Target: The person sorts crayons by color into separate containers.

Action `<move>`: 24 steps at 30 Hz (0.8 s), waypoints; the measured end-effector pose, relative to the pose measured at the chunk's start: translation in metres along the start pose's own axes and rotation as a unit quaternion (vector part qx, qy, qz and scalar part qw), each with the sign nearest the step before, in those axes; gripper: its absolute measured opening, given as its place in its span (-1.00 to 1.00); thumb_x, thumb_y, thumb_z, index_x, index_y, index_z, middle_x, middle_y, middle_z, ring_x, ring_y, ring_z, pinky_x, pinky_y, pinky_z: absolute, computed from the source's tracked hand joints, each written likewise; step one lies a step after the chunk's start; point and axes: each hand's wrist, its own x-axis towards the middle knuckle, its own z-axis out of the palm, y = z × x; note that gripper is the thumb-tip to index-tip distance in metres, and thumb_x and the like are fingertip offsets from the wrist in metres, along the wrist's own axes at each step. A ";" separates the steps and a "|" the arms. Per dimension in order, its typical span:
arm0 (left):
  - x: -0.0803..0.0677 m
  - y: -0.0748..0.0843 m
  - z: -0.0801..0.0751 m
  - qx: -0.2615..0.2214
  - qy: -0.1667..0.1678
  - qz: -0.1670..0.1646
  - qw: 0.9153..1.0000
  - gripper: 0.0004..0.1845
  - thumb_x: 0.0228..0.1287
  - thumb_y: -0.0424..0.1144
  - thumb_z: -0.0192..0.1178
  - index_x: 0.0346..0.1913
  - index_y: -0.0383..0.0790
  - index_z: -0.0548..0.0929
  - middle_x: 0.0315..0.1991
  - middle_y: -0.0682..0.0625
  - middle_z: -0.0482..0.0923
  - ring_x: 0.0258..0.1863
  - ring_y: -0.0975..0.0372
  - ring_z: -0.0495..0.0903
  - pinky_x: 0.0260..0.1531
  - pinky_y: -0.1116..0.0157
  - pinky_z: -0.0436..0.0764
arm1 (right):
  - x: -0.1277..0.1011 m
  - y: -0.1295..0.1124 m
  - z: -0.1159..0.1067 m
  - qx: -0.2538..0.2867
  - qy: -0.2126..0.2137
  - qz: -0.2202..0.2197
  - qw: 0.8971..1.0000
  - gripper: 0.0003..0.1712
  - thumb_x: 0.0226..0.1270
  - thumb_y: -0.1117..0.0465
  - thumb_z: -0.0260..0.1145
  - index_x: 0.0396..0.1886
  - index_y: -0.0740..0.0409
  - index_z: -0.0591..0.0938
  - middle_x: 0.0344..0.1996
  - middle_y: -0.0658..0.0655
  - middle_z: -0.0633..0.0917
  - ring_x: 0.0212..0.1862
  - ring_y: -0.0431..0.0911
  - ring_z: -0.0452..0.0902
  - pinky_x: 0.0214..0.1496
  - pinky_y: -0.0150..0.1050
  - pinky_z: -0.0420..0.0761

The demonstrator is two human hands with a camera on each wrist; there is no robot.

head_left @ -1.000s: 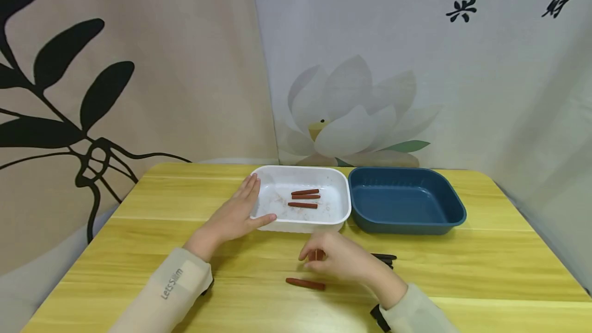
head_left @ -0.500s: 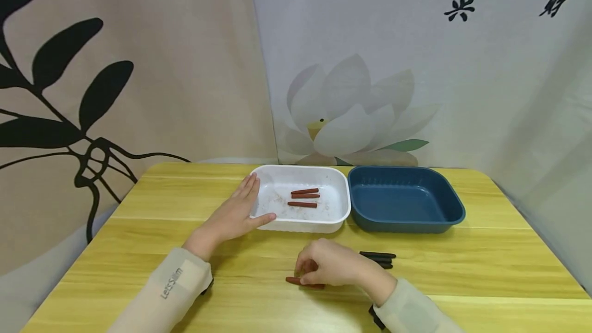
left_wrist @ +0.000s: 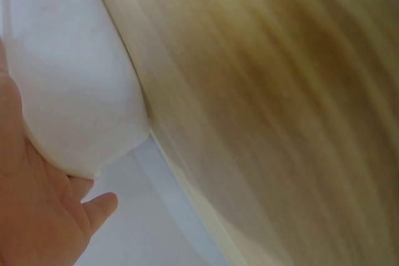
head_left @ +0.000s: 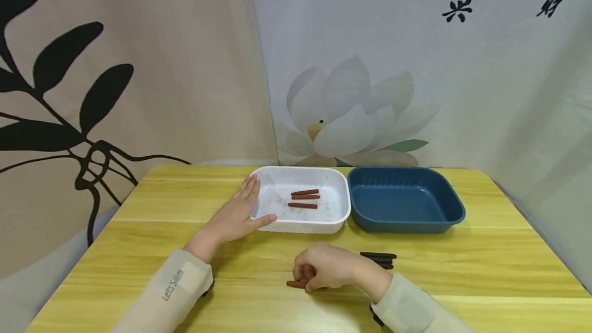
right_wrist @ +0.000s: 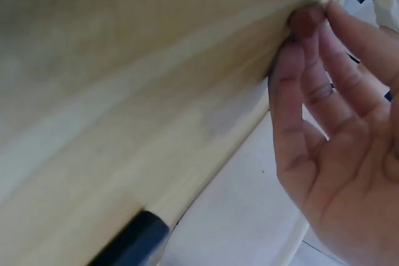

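Right hand (head_left: 324, 267) curled, pinching red-brown stick (head_left: 296, 284) on yellow wooden surface (head_left: 462, 261); left hand (head_left: 238, 215) spread against white plastic tray (head_left: 339, 189). Best gripped mid-length.

The yellow wooden table (head_left: 485, 266) bore a white tray (head_left: 339, 220) at the left hand (head_left: 233, 217), a blue tray (head_left: 455, 217) beyond the right hand (head_left: 326, 267), a red stick (head_left: 294, 284) under that hand and black sticks (head_left: 381, 258) just beside it.

We see a yellow wooden table (head_left: 485, 266), its planks running left to right, rounded at the far corners. Behind it hang two cloth backdrops that meet in a vertical seam above the table's far edge. Left cloth (head_left: 185, 66): beige, printed with a black branch and leaves. Right cloth (head_left: 485, 91): pale grey, with a white lotus (head_left: 351, 117) and black brush characters (head_left: 458, 9) near the top. Light is soft and even; the shadows on the tabletop are faint.
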 end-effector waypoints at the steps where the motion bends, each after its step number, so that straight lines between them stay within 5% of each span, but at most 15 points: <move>1: 0.000 0.000 0.000 -0.001 -0.002 -0.001 1.000 0.12 0.34 0.39 0.02 0.56 -0.42 -0.15 0.62 -0.23 -0.32 0.62 -0.03 -0.29 0.57 -0.03 -0.04 | 0.000 0.000 0.000 -0.004 -0.002 -0.003 1.000 -0.84 0.15 0.30 0.50 -0.38 -0.03 0.68 -0.61 -0.22 0.52 -0.51 -0.41 0.37 -0.39 -0.49 0.45; 24: 0.001 -0.001 -0.001 0.005 -0.006 0.000 1.000 0.12 0.34 0.39 0.00 0.56 -0.42 -0.16 0.62 -0.24 -0.32 0.62 -0.04 -0.30 0.57 -0.03 -0.05 | -0.005 0.001 -0.009 0.025 0.002 -0.022 0.999 -0.80 0.20 0.40 0.40 -0.30 0.00 0.68 -0.53 -0.19 0.55 -0.46 -0.40 0.38 -0.35 -0.48 0.47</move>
